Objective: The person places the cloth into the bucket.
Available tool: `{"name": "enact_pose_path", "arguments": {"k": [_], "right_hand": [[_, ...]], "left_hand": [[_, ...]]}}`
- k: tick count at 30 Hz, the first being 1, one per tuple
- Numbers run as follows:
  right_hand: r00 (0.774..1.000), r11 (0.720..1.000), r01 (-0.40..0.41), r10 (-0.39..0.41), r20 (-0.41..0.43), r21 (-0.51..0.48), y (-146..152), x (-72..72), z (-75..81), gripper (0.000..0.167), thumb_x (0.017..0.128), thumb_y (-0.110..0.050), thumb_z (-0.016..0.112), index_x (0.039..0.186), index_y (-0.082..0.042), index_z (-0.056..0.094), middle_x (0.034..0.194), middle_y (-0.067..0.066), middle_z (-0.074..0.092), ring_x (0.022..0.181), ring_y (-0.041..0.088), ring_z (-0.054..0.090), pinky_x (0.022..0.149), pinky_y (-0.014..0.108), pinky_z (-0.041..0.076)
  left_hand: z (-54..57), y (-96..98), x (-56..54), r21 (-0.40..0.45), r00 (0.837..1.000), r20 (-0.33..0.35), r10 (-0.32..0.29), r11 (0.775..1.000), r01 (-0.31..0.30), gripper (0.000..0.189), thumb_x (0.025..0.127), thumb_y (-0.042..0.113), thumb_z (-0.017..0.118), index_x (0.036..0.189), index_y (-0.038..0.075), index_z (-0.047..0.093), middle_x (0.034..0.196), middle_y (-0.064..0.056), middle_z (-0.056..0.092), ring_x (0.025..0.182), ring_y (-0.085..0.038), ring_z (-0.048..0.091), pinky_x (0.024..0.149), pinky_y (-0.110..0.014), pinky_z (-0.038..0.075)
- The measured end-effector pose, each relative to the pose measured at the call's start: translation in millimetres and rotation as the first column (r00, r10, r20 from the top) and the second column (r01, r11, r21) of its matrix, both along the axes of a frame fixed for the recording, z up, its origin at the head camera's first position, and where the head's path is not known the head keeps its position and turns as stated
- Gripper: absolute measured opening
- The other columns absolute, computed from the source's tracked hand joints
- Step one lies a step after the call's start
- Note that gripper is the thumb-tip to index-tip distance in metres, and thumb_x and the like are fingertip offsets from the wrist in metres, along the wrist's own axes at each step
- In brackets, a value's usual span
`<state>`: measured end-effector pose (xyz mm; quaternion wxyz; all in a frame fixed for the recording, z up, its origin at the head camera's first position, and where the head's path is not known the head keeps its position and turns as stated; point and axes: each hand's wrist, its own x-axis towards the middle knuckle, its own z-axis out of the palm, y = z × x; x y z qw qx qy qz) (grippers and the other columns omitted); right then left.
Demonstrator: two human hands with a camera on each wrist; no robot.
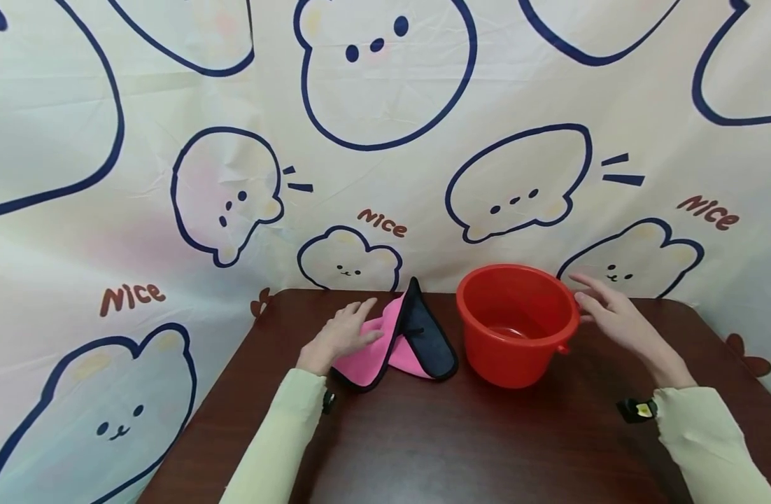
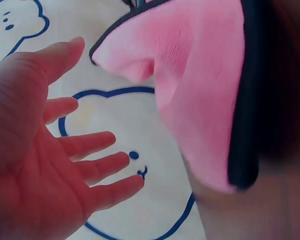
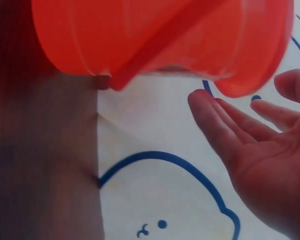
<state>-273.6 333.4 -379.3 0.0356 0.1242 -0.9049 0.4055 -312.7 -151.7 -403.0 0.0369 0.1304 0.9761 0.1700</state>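
Note:
A pink cloth [image 1: 362, 364] with black edging and a dark side [image 1: 429, 346] stands bunched and folded on the table, its point raised at the back. Beside it is my left hand [image 1: 340, 336], fingers spread; the left wrist view shows the palm [image 2: 45, 175] apart from the pink fabric [image 2: 200, 95]. Right of the cloth stands an upright red bucket [image 1: 508, 357], with nothing visible inside. My right hand [image 1: 615, 323] is at the bucket's right rim, fingers extended. In the right wrist view, that hand [image 3: 270, 170] grips nothing, and a red handle [image 3: 162, 47] lies across the bucket's side.
The dark brown table [image 1: 461, 448] runs back to a pale curtain [image 1: 373, 182] printed with blue-outlined bears. Both wrists wear small dark devices, one of them the right wrist device [image 1: 637, 410].

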Motion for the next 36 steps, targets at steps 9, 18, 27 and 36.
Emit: {"name": "enact_pose_path", "arguments": {"k": [9,18,27,36], "right_hand": [[0.997,0.996,-0.005,0.011,0.070,-0.092,-10,0.8,-15.6,0.061,0.104,-0.044,0.038,0.157,-0.017,0.024,0.148,0.023,0.044,0.115,0.021,0.061,0.084,0.030,0.058],[0.997,0.992,0.023,-0.015,0.072,-0.121,-9,1.9,-11.8,0.061,0.104,-0.048,0.036,0.156,-0.020,0.025,0.147,0.021,0.046,0.104,-0.002,0.059,0.084,0.028,0.057],[0.998,0.992,0.022,-0.014,0.061,-0.123,-9,4.0,-9.5,0.060,0.104,-0.047,0.037,0.156,-0.019,0.026,0.146,0.023,0.048,0.099,-0.007,0.061,0.084,0.031,0.058],[0.998,0.993,0.022,-0.015,0.061,-0.118,-8,0.5,-12.0,0.060,0.104,-0.048,0.037,0.156,-0.019,0.027,0.145,0.023,0.049,0.099,-0.003,0.064,0.084,0.033,0.058]], "left_hand": [[-23.1,18.9,0.5,-0.040,0.997,0.076,0.024,0.999,-0.021,0.088,0.086,0.047,0.070,0.156,0.024,0.023,0.159,-0.018,0.029,0.145,-0.042,0.027,0.111,-0.065,0.030],[-34.8,40.5,3.8,-0.093,0.987,0.152,0.054,0.995,-0.040,0.096,0.082,0.050,0.073,0.158,0.028,0.018,0.159,-0.016,0.029,0.146,-0.042,0.026,0.113,-0.060,0.032],[-30.7,52.1,5.2,-0.196,0.990,0.131,0.045,0.981,-0.018,0.077,0.084,0.039,0.075,0.149,0.023,0.039,0.152,-0.013,0.038,0.133,-0.035,0.039,0.104,-0.054,0.044],[-29.0,56.3,4.8,-0.233,0.996,0.087,0.004,0.972,0.016,0.070,0.082,0.030,0.079,0.141,0.017,0.045,0.137,-0.013,0.049,0.118,-0.031,0.045,0.089,-0.044,0.054]]}}
